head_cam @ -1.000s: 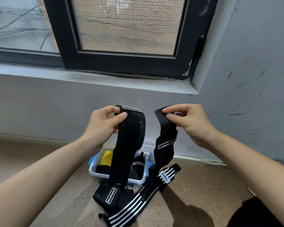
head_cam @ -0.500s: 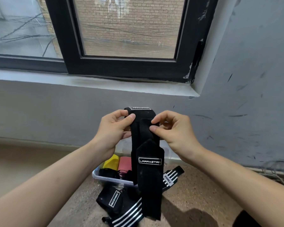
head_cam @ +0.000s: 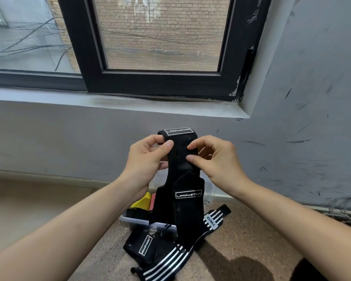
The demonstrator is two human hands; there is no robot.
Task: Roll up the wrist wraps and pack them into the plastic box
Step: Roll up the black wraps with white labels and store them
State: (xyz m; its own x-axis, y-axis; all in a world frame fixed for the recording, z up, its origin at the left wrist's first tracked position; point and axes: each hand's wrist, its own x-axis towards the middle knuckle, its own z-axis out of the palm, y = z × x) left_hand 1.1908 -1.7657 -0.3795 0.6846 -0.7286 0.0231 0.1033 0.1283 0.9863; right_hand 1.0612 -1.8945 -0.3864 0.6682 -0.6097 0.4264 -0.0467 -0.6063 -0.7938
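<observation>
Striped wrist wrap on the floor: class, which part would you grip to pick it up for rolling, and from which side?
Probably the near end of the striped wrist wrap, pinched from above on the near side. It lies flat and uncovered, whereas its middle passes behind the hanging black wrist wrap beside the plastic box.

Head-worn camera looks forward and down, close over the hands.

A plain indoor room is shown, apparently in a town building. A black-framed window (head_cam: 160,78) fills the upper part of the frame, and a brick wall (head_cam: 160,21) and tangled cables (head_cam: 39,47) are seen through it. Below its grey sill (head_cam: 130,104), a scuffed grey painted wall (head_cam: 312,98) is seen. A speckled brown floor (head_cam: 241,240) is shown along the bottom, with loose wires (head_cam: 342,211) at lower right.
</observation>
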